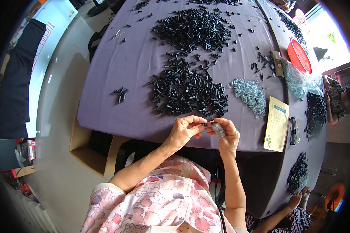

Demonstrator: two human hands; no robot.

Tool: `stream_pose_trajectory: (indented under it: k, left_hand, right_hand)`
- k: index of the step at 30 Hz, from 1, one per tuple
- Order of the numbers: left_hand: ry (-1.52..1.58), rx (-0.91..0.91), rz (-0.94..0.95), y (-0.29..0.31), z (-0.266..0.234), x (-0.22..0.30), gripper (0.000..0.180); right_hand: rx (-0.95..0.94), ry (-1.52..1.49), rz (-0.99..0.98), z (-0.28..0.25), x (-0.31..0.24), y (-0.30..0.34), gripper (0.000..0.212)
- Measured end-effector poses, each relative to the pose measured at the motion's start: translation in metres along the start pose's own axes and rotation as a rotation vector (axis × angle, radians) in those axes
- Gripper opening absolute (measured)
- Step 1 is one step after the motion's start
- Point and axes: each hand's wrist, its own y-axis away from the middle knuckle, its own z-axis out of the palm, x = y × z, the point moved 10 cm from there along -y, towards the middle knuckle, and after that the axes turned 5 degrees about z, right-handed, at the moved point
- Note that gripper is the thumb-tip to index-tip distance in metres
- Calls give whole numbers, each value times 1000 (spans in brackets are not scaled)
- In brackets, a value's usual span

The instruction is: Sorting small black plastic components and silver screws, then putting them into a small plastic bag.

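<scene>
Head view shows the left hand, fingers pinching a small black piece, long axis unclear, just left of the right hand's fingers, curled around a grey clump.

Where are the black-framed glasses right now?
In the head view, the black-framed glasses lie toward the right on the purple-covered table, just right of the tan booklet and well right of the person's right hand.

Pretty sure this was some assembly workshop: piles of black parts sat on the bench beyond the hands, another person worked to their right.
</scene>
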Motion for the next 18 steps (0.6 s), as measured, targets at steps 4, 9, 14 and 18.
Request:
stream_pose_trajectory:
  k: [4, 9, 14, 18]
  left_hand:
    - [-25, -10, 15, -1, -1, 5, 16]
    - [-30, -20, 25, 1, 2, 7, 15]
    - [-140, -19, 119, 3, 3, 21, 13]
    - [-218, -41, 186, 2, 3, 31, 14]
  right_hand:
    - [-24, 123, -177, -1, -8, 2, 32]
    - [-30, 67, -108, 9, -12, 3, 35]
    - [-34, 102, -109, 12, -9, 1, 37]
    - [-45, 259, -144, 14, -14, 1, 39]
